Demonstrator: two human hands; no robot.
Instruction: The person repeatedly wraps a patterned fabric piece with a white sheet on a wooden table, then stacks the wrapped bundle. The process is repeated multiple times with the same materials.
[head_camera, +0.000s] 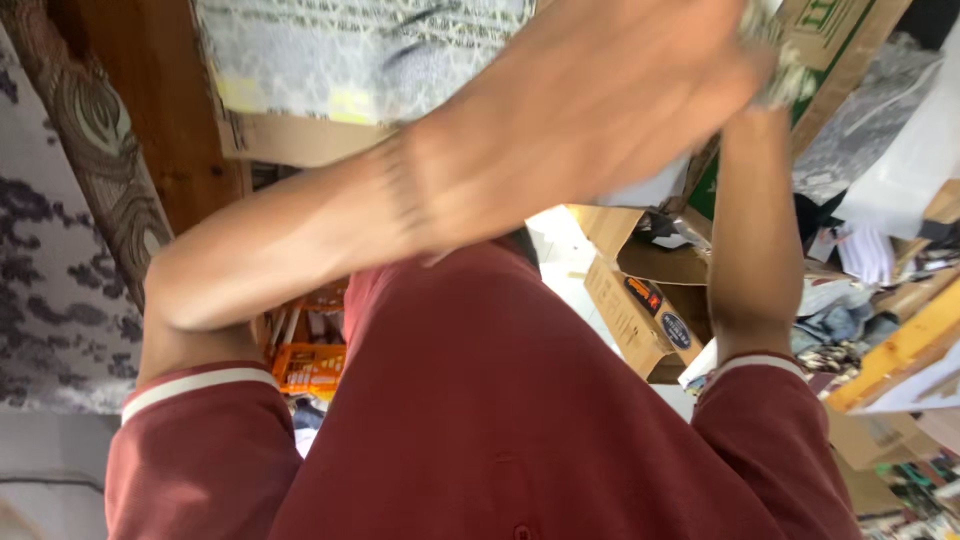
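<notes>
At the top of the view, above your maroon shirt, you are raising both arms to a grey-and-white patterned cloth sheet that is lying over a brown cardboard backing. Your left hand is crossing in front, blurred, with its back facing the camera; its fingers are hidden, so I cannot tell how far they are closing or whether they are gripping anything. Your right hand is sitting mostly behind it, with a bunched bit of the same patterned cloth showing at it, but the hold itself is not showing clearly either. The cloth is looking soft, light and limp, likely to slide and wrinkle, while the backing is looking stiff; taking it at the cardboard edge, cloth pinched against board, is probably giving the surest hold. A dark wooden post is standing to your left, and open brown cardboard boxes are lying well below your hands.
</notes>
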